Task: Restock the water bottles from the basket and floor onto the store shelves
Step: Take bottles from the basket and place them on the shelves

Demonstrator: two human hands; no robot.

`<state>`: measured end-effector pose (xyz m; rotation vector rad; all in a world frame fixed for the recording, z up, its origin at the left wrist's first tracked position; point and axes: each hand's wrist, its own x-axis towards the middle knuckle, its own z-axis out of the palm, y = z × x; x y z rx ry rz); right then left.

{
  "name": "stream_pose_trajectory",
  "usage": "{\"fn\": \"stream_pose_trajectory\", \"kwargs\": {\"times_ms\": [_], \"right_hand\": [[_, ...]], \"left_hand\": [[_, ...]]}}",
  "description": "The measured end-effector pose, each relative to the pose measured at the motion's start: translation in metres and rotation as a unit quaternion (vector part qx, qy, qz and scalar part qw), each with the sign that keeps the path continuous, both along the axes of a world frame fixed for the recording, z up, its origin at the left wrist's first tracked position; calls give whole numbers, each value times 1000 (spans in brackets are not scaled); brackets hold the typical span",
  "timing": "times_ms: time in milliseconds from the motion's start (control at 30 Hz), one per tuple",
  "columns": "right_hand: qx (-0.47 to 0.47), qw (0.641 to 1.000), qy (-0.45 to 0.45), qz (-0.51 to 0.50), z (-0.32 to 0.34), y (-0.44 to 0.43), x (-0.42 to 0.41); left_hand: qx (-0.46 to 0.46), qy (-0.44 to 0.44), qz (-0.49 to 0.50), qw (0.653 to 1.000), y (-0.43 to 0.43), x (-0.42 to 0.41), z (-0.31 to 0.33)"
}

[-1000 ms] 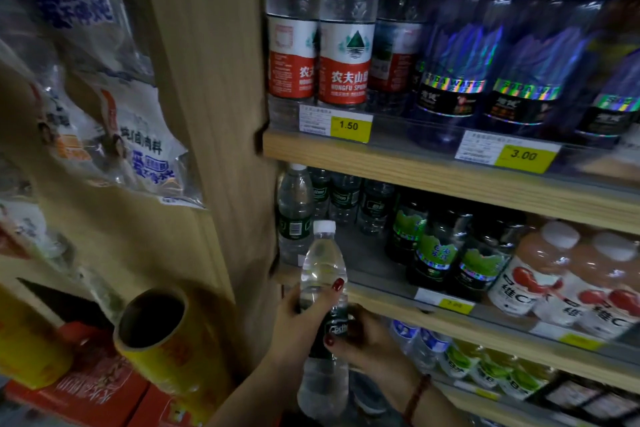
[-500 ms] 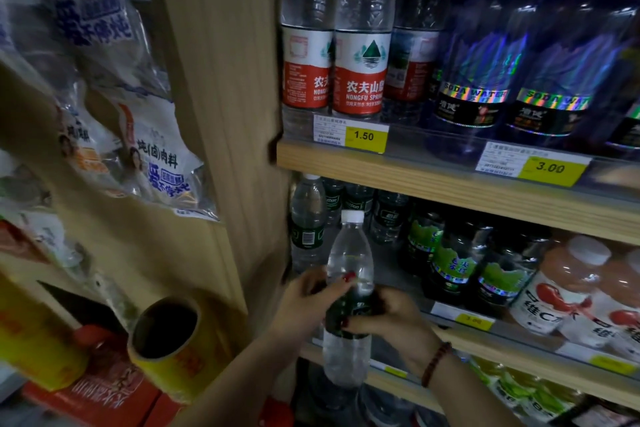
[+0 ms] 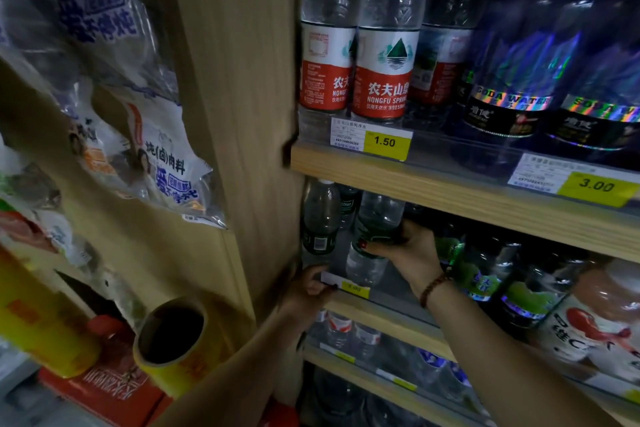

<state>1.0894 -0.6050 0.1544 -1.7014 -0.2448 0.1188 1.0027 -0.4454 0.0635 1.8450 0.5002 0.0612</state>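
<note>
While the person stands close to a wooden store rack, their right hand [image 3: 408,250] wraps round the dark label band of a clear water bottle [image 3: 366,263]. The fingers curl behind it and the thumb lies across the front. The bottle is upright, just inside the front lip of the middle shelf [image 3: 375,315], near that shelf's left end.

The light is dim, so it is hard to say whether the bottle's base is down on the shelf or a little above it.

The left hand [image 3: 304,288] is at the far left of the same shelf. Its fingers and thumb pinch the end of the price strip [image 3: 344,282] that runs along the shelf's front.

One matching bottle [image 3: 320,218] stands on the shelf to the left of the held one, and more caps show behind. Green-labelled drinks [image 3: 481,282] fill the shelf to the right. Large red-labelled bottles [image 3: 384,80] stand on the board above it, and more small bottles [image 3: 339,326] sit on the board below.

The step in hand looks like placing this one bottle into the water row. The next move probably calls for:

- pushing the bottle back into the gap beside its neighbour
- setting it flat on the shelf
- keeping its neck clear of the board above
- letting the right-hand fingers go without knocking the bottles around it
</note>
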Motion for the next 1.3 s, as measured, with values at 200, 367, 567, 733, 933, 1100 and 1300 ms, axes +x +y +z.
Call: {"fn": "stream_pose_trajectory", "kwargs": {"times_ms": [200,367,567,733,933,1100,1300], "right_hand": [[-33,999,-6,-18,-31,12,23],[-33,999,-10,-10,-52,21,21],[-41,998,-29,23,-62,23,20],[-65,996,27,55,-70,21,19],[-122,989,35,74,-73,20,17],[-132,988,37,66,-77,18,17],[-151,984,58,72,-66,15,12]], "left_hand": [[-5,-19,39,999,1,12,-12],[-77,-53,86,992,1,19,-21],[-76,-79,126,986,-5,20,-28],[-68,-90,143,983,-9,20,-28],[-85,-103,168,977,-13,17,-25],[-115,-99,183,971,-13,16,-22],[-139,-96,157,973,-12,15,-14]]}}
